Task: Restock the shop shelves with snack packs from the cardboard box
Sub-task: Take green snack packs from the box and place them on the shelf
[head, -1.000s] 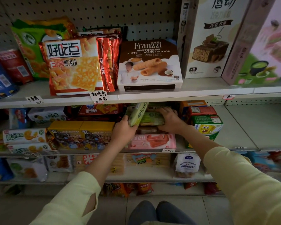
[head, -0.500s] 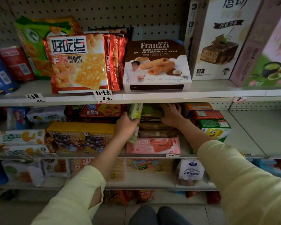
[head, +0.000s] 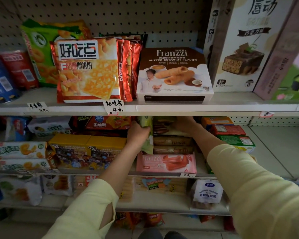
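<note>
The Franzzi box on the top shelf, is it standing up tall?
No, the Franzzi box lies flat on the top shelf.

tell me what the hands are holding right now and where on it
The left hand grips a green snack pack around its middle. The right hand rests on the stacked packs; its grip cannot be told.

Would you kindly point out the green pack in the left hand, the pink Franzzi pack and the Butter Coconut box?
green pack (head: 148, 146): head view, lower end below the hand.
pink Franzzi pack (head: 166, 163): head view, front face.
Butter Coconut box (head: 174, 73): head view, printed lid.
</note>
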### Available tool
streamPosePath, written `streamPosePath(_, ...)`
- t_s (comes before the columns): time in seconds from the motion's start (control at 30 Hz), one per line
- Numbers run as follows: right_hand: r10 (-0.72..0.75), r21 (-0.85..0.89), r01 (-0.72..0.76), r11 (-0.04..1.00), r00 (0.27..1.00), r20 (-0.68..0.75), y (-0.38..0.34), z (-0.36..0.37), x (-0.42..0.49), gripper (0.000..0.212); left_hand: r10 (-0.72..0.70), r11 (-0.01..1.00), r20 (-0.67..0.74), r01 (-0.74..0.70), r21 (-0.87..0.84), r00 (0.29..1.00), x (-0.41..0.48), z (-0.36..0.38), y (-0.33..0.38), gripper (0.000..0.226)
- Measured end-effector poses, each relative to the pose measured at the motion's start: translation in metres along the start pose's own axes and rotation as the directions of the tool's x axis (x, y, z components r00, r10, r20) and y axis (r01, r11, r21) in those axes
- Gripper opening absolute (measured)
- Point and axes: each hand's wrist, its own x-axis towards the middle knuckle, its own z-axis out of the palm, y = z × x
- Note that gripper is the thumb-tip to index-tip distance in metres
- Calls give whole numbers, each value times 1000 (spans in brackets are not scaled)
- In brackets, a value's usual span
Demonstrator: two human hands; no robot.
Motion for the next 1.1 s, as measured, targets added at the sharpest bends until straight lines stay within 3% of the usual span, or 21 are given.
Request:
streamPosePath(0.1, 106, 47, -114, 992, 984, 145, 1, -1, 12, 26, -45, 999, 65, 45, 8, 997, 7, -1, 0, 37)
streamPosePath(0.2, 134, 28, -144, 989, 966, 222, 1, -1, 26, 26, -104, 994, 127, 98, 49, 986, 14, -1, 0, 38)
streamPosePath(0.43, 25, -204, 25, 979, 970, 240, 0, -8, 41, 42, -143, 986, 147, 127, 109, 979, 21, 6, -12, 37)
streamPosePath(0.67, -66, -110, 98, 989, 964, 257, -1, 9, 35, 42, -113, 946, 166, 55, 320, 980, 31, 8, 4, 45)
streamPosePath(0.9, -47, 72, 36, 997, 989, 142, -10, 5, 11, 38, 14, 785, 217, -145, 602, 976, 34, 11, 17, 30)
streamPosePath(1.0, -74, 306, 41, 951, 993, 95, -12, -3, 0, 41, 30, 732, 258, -197, 652, 966, 35, 13, 20, 30)
streamPosePath(1.1, -58, 534, -38, 845, 985, 162, -9, -9, -10, 52, 11, 658, 356, -275, 701, 934, 33, 10, 25, 41)
